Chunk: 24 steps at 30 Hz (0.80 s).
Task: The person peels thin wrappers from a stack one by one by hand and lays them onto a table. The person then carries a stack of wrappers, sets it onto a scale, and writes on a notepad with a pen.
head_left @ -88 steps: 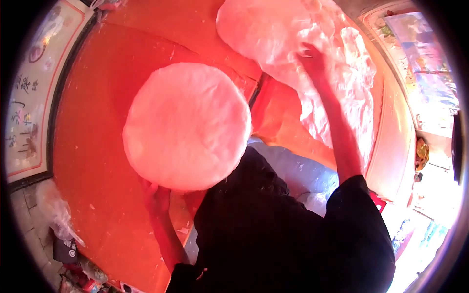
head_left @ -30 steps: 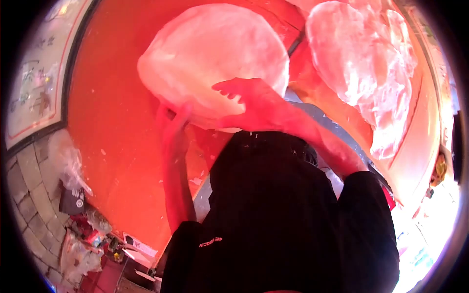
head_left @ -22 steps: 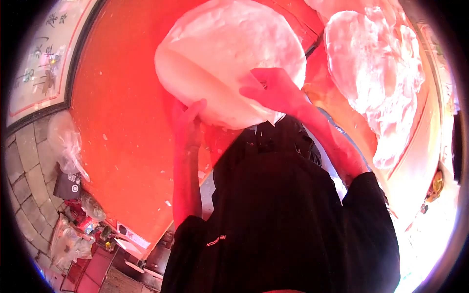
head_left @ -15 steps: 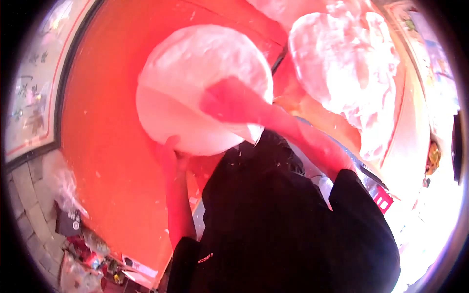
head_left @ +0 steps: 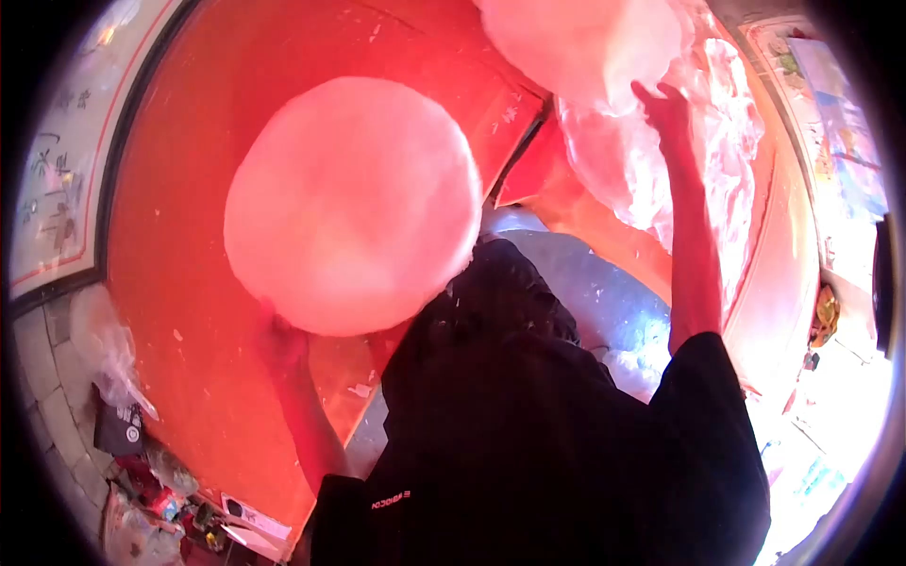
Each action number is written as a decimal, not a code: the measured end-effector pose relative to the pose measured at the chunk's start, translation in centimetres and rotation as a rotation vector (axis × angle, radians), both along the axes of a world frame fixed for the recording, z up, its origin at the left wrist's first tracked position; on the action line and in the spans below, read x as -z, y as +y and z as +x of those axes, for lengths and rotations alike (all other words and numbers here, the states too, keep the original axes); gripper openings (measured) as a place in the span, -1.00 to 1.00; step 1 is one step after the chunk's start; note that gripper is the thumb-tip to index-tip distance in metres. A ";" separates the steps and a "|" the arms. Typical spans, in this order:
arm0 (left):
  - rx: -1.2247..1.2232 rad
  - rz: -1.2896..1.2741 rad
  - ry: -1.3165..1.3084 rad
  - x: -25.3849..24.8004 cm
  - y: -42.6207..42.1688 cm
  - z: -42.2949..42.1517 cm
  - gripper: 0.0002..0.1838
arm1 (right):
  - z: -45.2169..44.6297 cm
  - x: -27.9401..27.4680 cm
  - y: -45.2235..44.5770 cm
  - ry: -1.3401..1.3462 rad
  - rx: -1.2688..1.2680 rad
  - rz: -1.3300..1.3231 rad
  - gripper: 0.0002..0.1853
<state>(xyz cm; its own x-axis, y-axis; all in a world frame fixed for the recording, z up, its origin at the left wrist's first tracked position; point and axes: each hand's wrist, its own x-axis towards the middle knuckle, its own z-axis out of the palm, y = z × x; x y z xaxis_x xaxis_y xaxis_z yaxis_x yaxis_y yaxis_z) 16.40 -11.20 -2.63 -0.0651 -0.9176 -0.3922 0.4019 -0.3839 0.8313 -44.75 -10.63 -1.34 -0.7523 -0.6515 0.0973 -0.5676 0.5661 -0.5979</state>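
Note:
A large round pale sheet [head_left: 354, 208], smooth and disc-shaped, lies on the red surface in front of me. It is thin-looking, but I cannot make out its material. My left hand [head_left: 285, 344] is at its lower left rim, thumb at the edge and the other fingers partly hidden and blurred. My right hand [head_left: 668, 111] reaches far to the upper right with fingers apart. Its fingertips are at the lower edge of a second pale rounded sheet [head_left: 585, 47]. That sheet overlaps a crumpled, shiny pale heap [head_left: 613, 160], which looks plastic-covered.
A framed white board with dark writing [head_left: 61, 179] borders the left side. Plastic bags [head_left: 104, 340] and assorted clutter [head_left: 170, 500] lie at the lower left. A dark seam [head_left: 519, 156] divides the red surface [head_left: 179, 245]. Bright glare washes out the right side.
My right hand has left the round sheet and moved to the upper right, where a second pale sheet now shows. The fold on the disc is gone. Disc and left hand have shifted lower left.

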 end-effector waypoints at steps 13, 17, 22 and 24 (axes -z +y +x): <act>0.163 -0.132 0.009 -2.3 -0.3 -3.6 -0.43 | 36.0 -3.3 -1.0 -0.703 -1.202 -0.022 -0.57; 0.112 -0.127 0.084 -3.0 0.0 -4.3 -0.48 | 35.6 -2.9 -1.6 -0.897 -1.045 0.078 -0.48; 0.088 -0.067 -0.008 -2.1 -0.3 -3.4 -0.48 | 38.1 -3.5 -1.6 -0.700 -1.128 0.062 -0.53; 0.099 -0.062 -0.035 -1.8 -0.3 -3.0 -0.45 | 37.2 -3.8 -2.3 -0.826 -1.054 0.192 -0.59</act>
